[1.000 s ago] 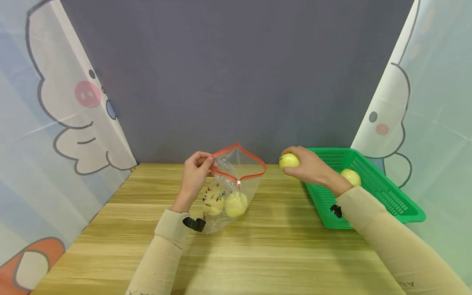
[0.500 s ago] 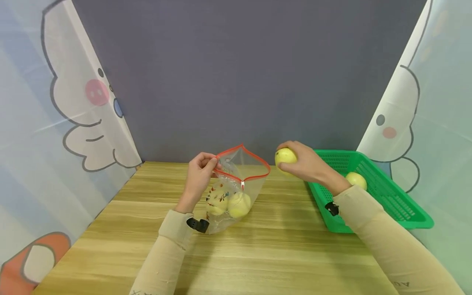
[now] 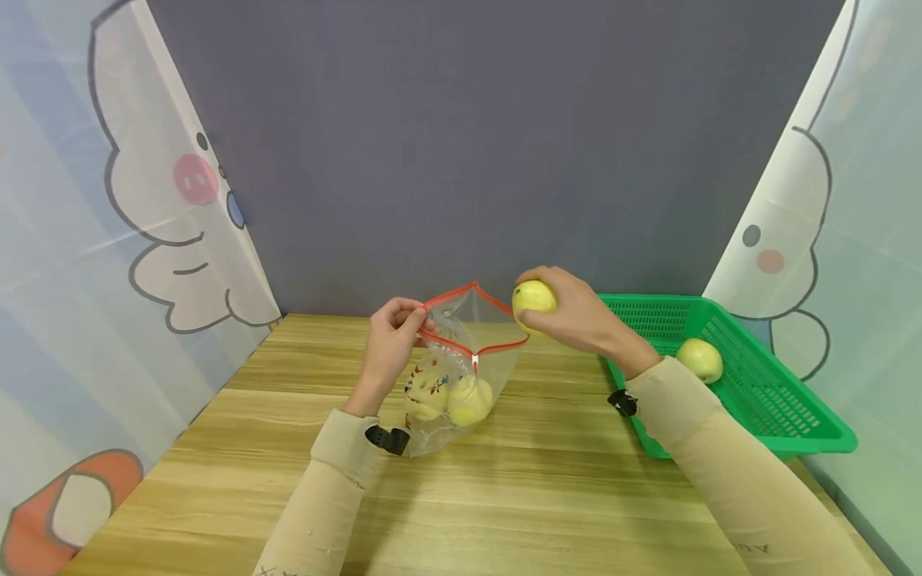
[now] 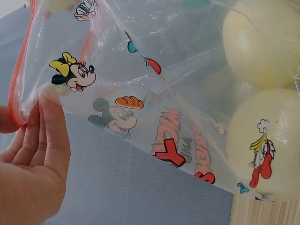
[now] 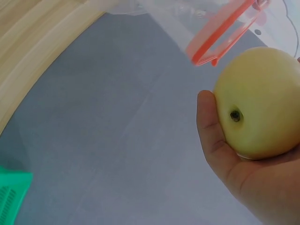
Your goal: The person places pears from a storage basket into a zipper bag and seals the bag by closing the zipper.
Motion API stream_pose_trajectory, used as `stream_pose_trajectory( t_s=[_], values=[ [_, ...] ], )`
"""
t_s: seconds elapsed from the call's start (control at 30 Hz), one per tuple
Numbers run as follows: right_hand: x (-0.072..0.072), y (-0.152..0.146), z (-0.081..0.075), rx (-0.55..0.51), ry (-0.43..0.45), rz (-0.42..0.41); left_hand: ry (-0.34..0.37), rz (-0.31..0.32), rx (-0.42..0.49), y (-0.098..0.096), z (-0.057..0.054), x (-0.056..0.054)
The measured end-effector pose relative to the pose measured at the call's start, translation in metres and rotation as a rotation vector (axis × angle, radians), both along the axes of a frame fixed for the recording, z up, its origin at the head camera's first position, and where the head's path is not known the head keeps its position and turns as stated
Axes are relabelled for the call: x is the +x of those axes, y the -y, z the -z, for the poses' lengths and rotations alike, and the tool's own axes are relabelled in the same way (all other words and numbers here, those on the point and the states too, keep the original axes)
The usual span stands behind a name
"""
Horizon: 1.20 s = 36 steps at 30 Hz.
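A right hand (image 3: 576, 314) grips a yellow-green apple (image 3: 535, 301) just beside the gaping mouth of a clear zip bag (image 3: 454, 366), pinched at its left edge by the left hand (image 3: 391, 338), so the unheld right rim (image 3: 502, 346) could buckle if knocked.

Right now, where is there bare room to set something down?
Bare table shows left of the left sleeve, between bag and green basket, and nearer the camera, up to the right sleeve. The bag's mouth is crowded: the left hand pinches its red rim and the right hand holds an apple close.
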State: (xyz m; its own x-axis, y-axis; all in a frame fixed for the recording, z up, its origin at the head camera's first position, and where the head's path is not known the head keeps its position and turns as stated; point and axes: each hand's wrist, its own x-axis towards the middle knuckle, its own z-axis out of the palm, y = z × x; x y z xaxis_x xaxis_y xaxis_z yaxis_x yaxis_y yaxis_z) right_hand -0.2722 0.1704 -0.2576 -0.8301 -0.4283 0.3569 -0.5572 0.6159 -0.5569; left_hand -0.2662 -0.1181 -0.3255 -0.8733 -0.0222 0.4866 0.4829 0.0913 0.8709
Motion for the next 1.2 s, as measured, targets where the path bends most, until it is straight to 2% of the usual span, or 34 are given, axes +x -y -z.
stream_pose_trajectory(
  t_s=[0.23, 0.57, 0.73, 1.2],
  values=[
    [0.0, 0.016, -0.001, -0.041, -0.03, -0.034, 0.003, 0.004, -0.003, -0.001, -0.001, -0.001],
    [0.0, 0.037, 0.006, -0.092, -0.015, -0.074, 0.024, -0.006, 0.004, -0.002, -0.002, 0.001],
    [-0.001, 0.042, 0.012, -0.085, -0.009, -0.072, 0.029, -0.004, -0.001, -0.005, -0.001, 0.001],
    [0.0, 0.052, 0.016, -0.039, -0.004, -0.1, 0.024, -0.008, 0.007, -0.004, -0.001, 0.001]
  ],
)
